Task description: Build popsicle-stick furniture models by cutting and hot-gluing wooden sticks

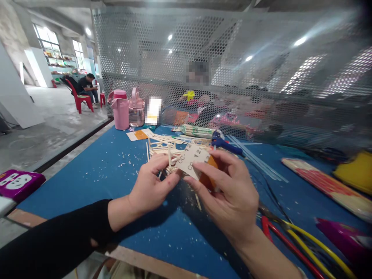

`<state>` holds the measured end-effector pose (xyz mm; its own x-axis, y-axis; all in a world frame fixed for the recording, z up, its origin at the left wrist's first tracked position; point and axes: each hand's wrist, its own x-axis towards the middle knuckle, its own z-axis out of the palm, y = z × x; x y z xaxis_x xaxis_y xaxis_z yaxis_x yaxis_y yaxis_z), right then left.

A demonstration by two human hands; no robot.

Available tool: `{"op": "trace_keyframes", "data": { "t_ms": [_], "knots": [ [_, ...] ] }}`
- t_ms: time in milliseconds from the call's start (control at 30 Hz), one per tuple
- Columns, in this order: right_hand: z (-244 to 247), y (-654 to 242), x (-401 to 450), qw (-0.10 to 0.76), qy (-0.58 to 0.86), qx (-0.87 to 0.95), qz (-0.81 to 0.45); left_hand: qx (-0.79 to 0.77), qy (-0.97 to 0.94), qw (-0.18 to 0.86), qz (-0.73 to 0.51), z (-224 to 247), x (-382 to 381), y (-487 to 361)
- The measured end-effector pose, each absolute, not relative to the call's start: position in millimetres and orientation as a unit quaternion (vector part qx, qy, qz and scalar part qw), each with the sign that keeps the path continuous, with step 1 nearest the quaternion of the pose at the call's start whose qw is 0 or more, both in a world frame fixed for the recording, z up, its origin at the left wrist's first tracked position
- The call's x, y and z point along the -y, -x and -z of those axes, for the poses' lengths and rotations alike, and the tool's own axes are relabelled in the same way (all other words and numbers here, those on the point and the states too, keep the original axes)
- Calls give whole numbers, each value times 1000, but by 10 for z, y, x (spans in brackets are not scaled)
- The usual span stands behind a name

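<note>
My left hand [155,182] is closed on a small piece built from thin wooden sticks [172,161], pinched between thumb and fingers. In my right hand [232,190] is a folded sheet of sandpaper [194,158], its pale printed back reading CC-120 and its orange-brown side curled under the fingers. The sandpaper's left edge is right beside the stick piece; whether they touch I cannot tell. Just behind my hands lie loose wooden sticks [165,138] and what looks like a stick frame, partly hidden by the sandpaper.
A blue glue gun [225,144] and clear glue sticks [261,162] lie beyond my right hand. Pliers [290,228] rest at right. A pink thermos [120,112] stands at the back left, before a perforated metal screen [151,50]. Wood crumbs dot the blue tabletop [87,182].
</note>
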<state>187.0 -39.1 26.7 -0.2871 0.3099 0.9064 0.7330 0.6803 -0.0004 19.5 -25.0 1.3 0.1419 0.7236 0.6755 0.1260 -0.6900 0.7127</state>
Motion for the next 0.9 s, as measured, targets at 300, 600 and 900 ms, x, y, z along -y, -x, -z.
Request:
{"op": "trace_keyframes", "data": {
  "t_ms": [300, 600, 900],
  "knots": [
    [-270, -1851, 343, 392, 308, 815, 294, -314, -696, 287, -578, -45, 308, -207],
    [-346, -1992, 339, 345, 290, 862, 231, -301, -743, 227, -553, -94, 304, -142],
    [-312, -1926, 421, 416, 307, 817, 256, -297, -785, 143, -525, -64, 323, -167]
  ]
}}
